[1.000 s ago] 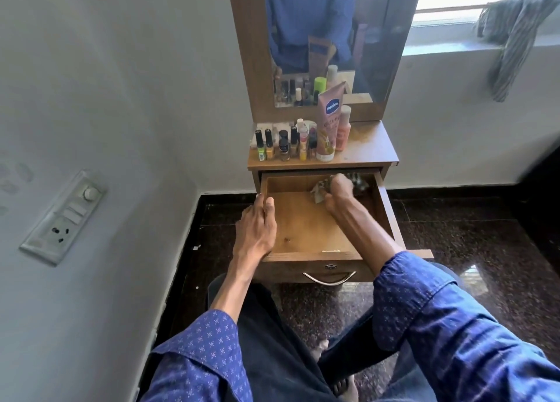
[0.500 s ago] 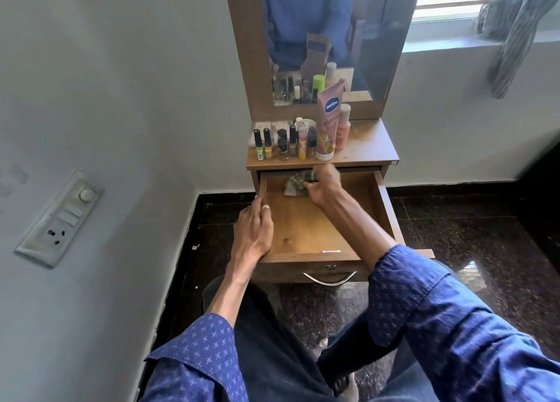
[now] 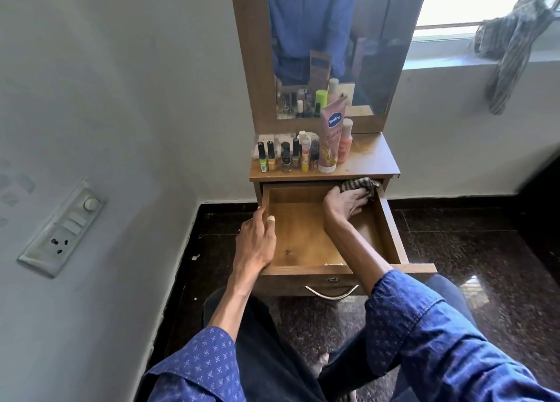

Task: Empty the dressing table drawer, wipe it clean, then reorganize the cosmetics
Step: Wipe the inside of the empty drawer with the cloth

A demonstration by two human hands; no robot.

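Note:
The wooden drawer (image 3: pixel 391 235) of the dressing table stands pulled out, its bottom bare. My right hand (image 3: pixel 344 203) is inside at the back right corner and presses a dark checked cloth (image 3: pixel 360 186) against the drawer's back wall. My left hand (image 3: pixel 257 239) grips the drawer's left wall, thumb inside. On the table top (image 3: pixel 372 162) stand several nail polish bottles (image 3: pixel 286 159), a pink Vaseline tube (image 3: pixel 331 141) and a small pink bottle (image 3: pixel 345 141).
A mirror (image 3: pixel 327 44) rises behind the table top. A switchboard (image 3: pixel 62 229) sits on the left wall. A striped cloth (image 3: pixel 509 50) hangs from the window sill at right. Dark glossy floor surrounds the table; my knees are below the drawer's handle (image 3: pixel 331 292).
My right hand moved the cloth along the drawer's back, from the middle to the left, then over to the right corner. My left hand stayed on the left wall.

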